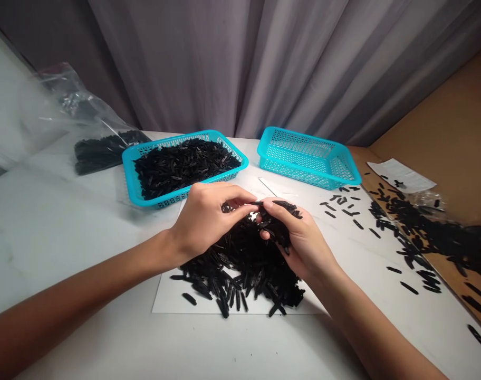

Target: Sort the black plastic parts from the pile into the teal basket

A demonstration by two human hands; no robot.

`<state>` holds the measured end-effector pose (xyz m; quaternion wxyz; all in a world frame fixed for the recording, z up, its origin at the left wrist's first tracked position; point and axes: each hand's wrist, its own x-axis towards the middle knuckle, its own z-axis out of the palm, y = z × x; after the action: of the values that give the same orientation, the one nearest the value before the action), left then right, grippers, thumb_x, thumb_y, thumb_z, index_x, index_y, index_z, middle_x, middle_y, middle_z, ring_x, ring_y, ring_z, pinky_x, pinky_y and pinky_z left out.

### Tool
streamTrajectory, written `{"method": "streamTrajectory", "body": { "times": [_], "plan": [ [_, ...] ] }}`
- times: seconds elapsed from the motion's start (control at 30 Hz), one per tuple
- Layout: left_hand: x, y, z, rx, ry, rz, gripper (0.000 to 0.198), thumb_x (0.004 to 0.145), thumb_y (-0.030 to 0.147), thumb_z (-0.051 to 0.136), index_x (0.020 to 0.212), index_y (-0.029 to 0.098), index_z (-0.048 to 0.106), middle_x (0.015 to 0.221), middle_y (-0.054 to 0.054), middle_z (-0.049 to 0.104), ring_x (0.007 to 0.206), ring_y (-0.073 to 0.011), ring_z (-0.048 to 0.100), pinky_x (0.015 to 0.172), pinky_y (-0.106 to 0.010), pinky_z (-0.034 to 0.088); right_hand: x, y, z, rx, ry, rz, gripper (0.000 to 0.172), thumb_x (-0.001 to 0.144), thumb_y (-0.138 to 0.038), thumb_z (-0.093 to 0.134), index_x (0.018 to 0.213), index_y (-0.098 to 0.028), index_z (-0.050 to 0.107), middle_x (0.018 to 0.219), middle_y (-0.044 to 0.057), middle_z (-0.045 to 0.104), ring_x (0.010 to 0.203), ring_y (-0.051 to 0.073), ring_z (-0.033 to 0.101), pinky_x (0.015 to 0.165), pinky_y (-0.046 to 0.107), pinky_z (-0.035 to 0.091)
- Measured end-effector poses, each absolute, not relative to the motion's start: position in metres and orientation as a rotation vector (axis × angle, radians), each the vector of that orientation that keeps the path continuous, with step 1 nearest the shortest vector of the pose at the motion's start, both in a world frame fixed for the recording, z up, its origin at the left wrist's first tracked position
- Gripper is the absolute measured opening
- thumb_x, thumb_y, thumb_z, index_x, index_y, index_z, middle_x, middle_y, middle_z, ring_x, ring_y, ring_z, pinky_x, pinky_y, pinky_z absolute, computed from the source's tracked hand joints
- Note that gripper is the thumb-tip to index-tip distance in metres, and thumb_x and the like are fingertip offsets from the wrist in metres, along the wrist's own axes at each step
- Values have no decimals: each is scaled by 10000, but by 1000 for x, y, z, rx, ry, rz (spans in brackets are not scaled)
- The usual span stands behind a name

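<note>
- In the head view, we see the left hand [209,219] with thumb and forefinger together, pinching one end of a slim black piece [257,203].
- We find the right hand [299,229] curled around a bunch of black pieces [278,229], its thumb pressing on top, beside the left fingertips.
- Below both hands, we note a loose pile of black pieces [256,277] on a white sheet [167,301], spreading toward the sheet's near edge.
- Toward the table's [74,232] far edge, we observe a blue basket [130,179] filled with similar pieces; a clear plastic bag [82,108] lies just left of it.
- Right of it, also near the far edge, we see a second blue basket [288,171].
- Along the table's right edge, we see scattered pieces [418,258], partly on a brown surface [468,121].
</note>
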<state>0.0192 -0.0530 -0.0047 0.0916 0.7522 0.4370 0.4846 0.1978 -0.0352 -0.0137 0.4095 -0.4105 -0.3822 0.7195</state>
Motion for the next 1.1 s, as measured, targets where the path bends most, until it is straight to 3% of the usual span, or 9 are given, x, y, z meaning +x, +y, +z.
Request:
{"method": "streamTrajectory", "body": {
  "times": [0.23,0.6,0.8,0.9,1.0,1.1],
  "plan": [
    [16,-47,-10,2369,1245,1469,21,860,175,733,840,178,737,837,-5,771,758,-135,693,747,-255,542,199,-35,-9,-1045,-903,1877,218,763,-360,807,812,-175,703,704,4,655,525,94,539,487,201,429],
    [22,-51,-10,2052,1336,1368,148,929,264,649,824,178,711,798,1,735,709,-123,639,627,-233,480,198,-36,-11,-1036,-924,1887,243,756,-388,805,787,-172,697,712,5,652,526,93,542,487,206,431],
    [25,-51,-11,1870,1319,1320,192,921,332,654,819,185,724,784,5,729,718,-130,655,610,-225,503,198,-37,-11,-1022,-916,1916,235,761,-381,801,789,-171,701,718,6,652,521,87,540,484,199,435],
    [8,-39,-5,1894,1491,1433,146,908,303,665,835,192,727,824,-3,740,761,-141,670,678,-247,528,198,-37,-11,-1013,-901,1915,219,785,-368,786,807,-164,710,729,9,646,543,77,534,490,174,438],
    [-17,-22,3,1868,1812,1589,107,881,257,681,965,198,712,1014,-47,732,901,-178,673,767,-291,544,197,-36,-12,-1001,-860,1888,205,789,-345,784,843,-156,724,755,15,641,603,83,549,501,154,450],
    [-26,-17,8,1913,1869,1547,369,820,254,746,1172,220,640,1098,-71,695,960,-205,653,731,-306,535,196,-35,-15,-1002,-851,1874,204,798,-338,774,871,-151,739,757,19,643,622,90,563,498,151,454]
  ]
}}
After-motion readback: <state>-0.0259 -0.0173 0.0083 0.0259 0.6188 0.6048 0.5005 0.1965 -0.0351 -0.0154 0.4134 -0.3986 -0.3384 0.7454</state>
